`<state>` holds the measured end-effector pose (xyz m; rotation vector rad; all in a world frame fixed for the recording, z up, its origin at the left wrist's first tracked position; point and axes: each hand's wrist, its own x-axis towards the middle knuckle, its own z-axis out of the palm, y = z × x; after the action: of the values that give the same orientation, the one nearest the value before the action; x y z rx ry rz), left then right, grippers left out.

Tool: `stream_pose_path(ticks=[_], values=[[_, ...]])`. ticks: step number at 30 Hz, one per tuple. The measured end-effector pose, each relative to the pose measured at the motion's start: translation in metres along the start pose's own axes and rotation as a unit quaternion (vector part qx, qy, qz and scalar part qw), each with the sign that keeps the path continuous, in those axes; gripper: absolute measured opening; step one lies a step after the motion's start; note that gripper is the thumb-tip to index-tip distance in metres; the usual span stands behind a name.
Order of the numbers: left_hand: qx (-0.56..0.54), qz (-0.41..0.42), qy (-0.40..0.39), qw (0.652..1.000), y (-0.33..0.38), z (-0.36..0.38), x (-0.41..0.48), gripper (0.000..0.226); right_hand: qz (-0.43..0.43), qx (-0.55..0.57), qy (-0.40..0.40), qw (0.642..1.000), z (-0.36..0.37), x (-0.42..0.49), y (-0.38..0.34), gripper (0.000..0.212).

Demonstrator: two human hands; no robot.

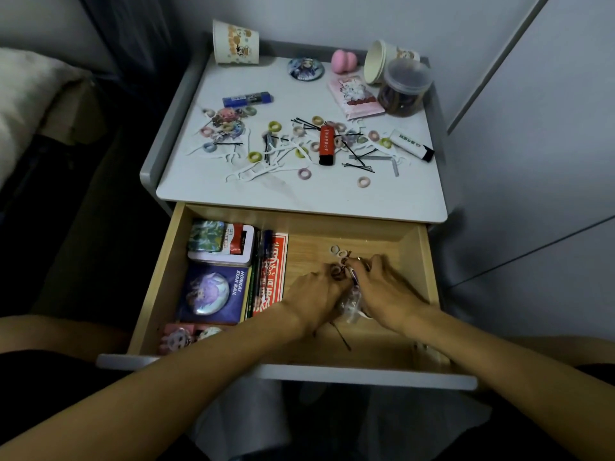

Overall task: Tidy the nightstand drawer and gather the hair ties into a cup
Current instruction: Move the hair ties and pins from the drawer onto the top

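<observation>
The wooden drawer (301, 224) of the nightstand stands pulled out. Both my hands are inside its right half. My left hand (311, 299) and my right hand (382, 287) meet over a small heap of hair ties (337, 271) and clear wrapping (353, 302), fingers curled into the heap. Two pale hair ties (337, 251) lie just beyond my fingertips. Several coloured hair ties (273, 126) are scattered on the nightstand top (299, 194). A patterned paper cup (235, 43) stands upside down at the back left; another cup (376, 61) lies on its side at the back right.
The drawer's left half holds a tin (221, 244), a purple badge card (213, 292), pens and a red box (271, 274). On top lie bobby pins, floss picks, a red tube (326, 144), a blue box (247, 99), a lidded jar (404, 88) and a pink packet (354, 96).
</observation>
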<state>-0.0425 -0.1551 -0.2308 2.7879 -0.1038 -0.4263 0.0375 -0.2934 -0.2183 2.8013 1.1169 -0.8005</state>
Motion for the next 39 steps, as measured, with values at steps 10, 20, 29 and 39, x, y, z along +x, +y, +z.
stream_pose_path(ticks=[10,20,29,39], values=[[-0.213,-0.025,-0.012,0.977,-0.020,-0.002,0.008,0.025,0.019,0.013,0.021,1.000,-0.005,0.024,0.004,0.069],[-0.244,-0.037,-0.033,0.968,-0.045,-0.013,0.007,0.017,0.037,0.102,0.063,0.992,-0.002,0.025,0.013,0.065],[-0.303,-0.033,-0.038,0.952,-0.050,-0.051,-0.011,0.022,0.010,0.314,0.067,0.947,-0.033,0.004,0.004,0.061],[-0.394,-0.055,0.005,0.917,-0.075,-0.142,-0.059,0.015,-0.083,0.403,0.096,0.906,-0.119,-0.036,-0.036,0.061]])
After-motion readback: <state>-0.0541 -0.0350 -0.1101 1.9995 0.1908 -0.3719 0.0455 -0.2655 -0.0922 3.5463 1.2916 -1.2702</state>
